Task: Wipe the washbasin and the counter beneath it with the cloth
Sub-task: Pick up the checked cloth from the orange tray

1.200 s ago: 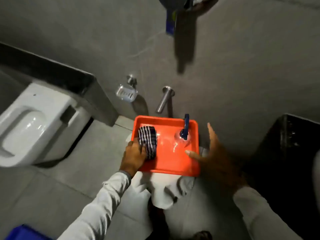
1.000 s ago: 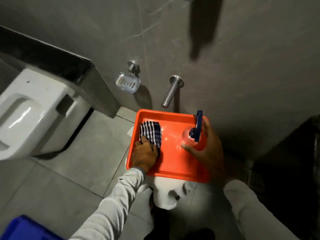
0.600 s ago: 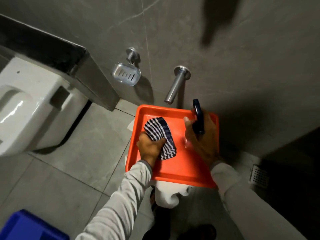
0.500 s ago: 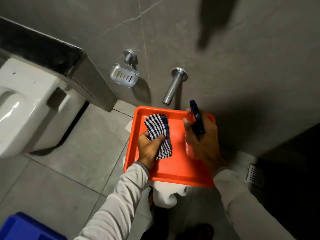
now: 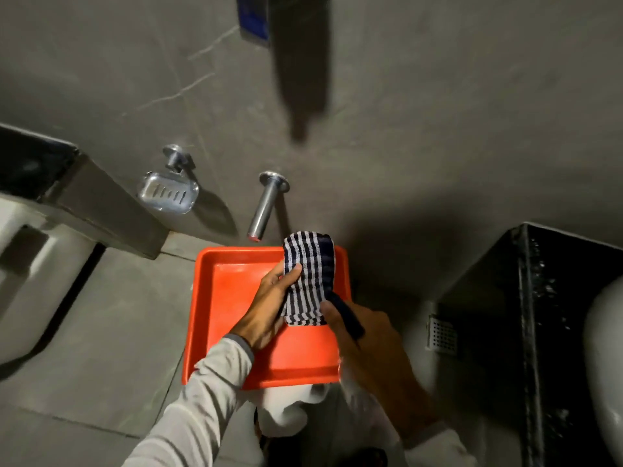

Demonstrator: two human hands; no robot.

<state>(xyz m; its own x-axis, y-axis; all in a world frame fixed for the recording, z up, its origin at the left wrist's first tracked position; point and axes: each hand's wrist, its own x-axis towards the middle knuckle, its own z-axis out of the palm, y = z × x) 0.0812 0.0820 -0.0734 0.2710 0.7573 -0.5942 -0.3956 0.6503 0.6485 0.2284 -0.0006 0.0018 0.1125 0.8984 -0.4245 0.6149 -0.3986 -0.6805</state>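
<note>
Above one orange tray (image 5: 236, 298), one striped cloth (image 5: 308, 274) is clamped by the left hand (image 5: 269, 308); the right hand (image 5: 367, 345) grips one dark spray handle (image 5: 349, 320) just beside it.

A folded blue-and-white striped cloth (image 5: 308, 278) is sitting above the orange plastic tray (image 5: 232, 298) — a chrome wall spout (image 5: 264, 207) behind, a metal soap dish (image 5: 167, 193) left of it.

At three o'clock the washbasin (image 5: 606, 358) is cut by the frame edge; the dark item in the right hand (image 5: 371, 345) is mostly hidden, perhaps a sprayer, we think.
</note>
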